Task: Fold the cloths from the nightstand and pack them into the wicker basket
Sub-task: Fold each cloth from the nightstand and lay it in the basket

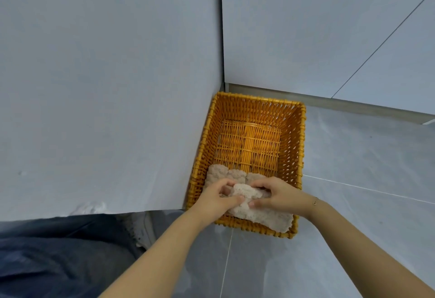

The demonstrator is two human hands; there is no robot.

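The basket sits on the floor, in the corner by a pale panel. The cloth lies folded along the basket's near edge, over another cloth. It looks soft, light and limp, best held by its folded edges. The left hand and right hand, arms reaching down, each pinch its top fold.
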